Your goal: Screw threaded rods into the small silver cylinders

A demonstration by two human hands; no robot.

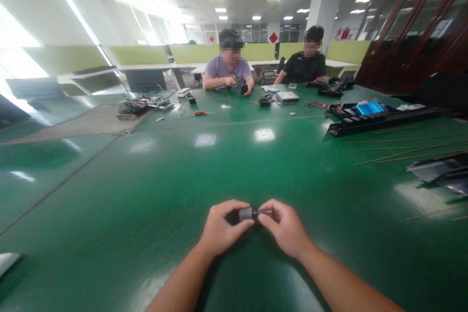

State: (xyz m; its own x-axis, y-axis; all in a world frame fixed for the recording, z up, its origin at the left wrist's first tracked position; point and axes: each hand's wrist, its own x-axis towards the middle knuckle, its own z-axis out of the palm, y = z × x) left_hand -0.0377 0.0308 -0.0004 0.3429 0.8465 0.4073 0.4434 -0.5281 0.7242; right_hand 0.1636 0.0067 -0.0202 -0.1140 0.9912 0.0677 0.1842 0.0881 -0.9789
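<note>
Low in the middle of the head view, my left hand [224, 228] is closed around a small grey metal cylinder [245, 213], with thumb and fingers at its two sides. A thin, dark, ridged shaft [260, 212] lies in line with the cylinder's right end. My right hand [285, 226] pinches this shaft between thumb and fingers. Both parts are held level, a little above the green tabletop [175, 180]. Whether the shaft is fixed in the cylinder or only meets it, I cannot tell.
Across the table sit two people, one handling a dark device [244, 88]. A red-handled screwdriver [201, 113] lies in front of them. A heap of parts [142, 106] is at the left. On the right are a long black tray [365, 126], thin rods [409, 148] and metal pieces [435, 168].
</note>
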